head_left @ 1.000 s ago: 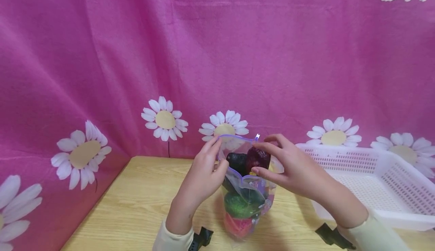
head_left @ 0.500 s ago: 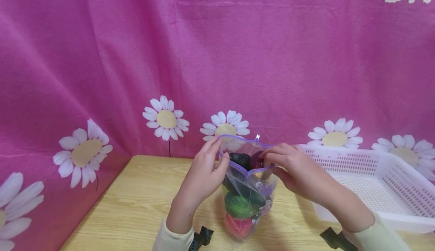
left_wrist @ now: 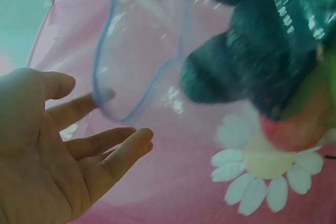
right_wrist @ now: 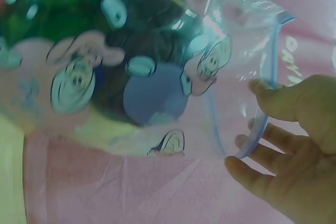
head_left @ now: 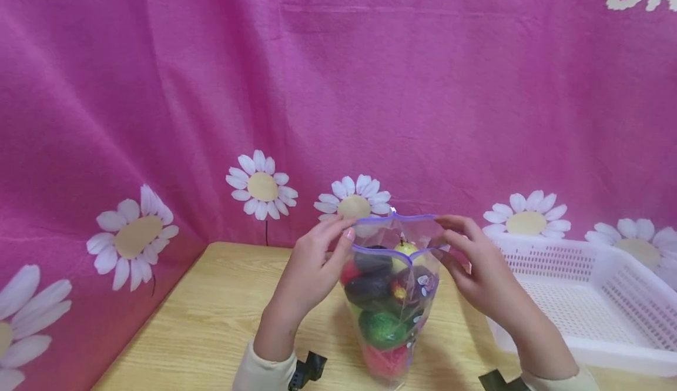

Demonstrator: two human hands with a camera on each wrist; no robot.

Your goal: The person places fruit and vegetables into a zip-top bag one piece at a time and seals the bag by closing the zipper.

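A clear zip bag [head_left: 394, 314] with a purple zip rim and cartoon prints stands upright on the table, its mouth wide. Inside show a yellow-green fruit with a stem [head_left: 406, 249], dark oval fruits [head_left: 368, 288], a dark red round fruit [head_left: 408, 285], a green fruit [head_left: 383, 328] and a pinkish-red one [head_left: 388, 358] at the bottom. My left hand [head_left: 315, 261] touches the left end of the rim; in the left wrist view its thumb stands apart from the fingers. At the right end, my right hand [head_left: 483, 267] has thumb and fingers spread around the rim, touching it.
A white perforated plastic basket [head_left: 552, 353] stands to the right on the wooden table [head_left: 211, 320]. A pink cloth [head_left: 423, 97] with daisy prints hangs behind and to the left. Dark camera mounts [head_left: 309, 370] sit at the wrists.
My right hand has pushed the dark red fruit down into the bag, let go of it and moved to the right end of the rim. The contents sit lower and the mouth is wider.
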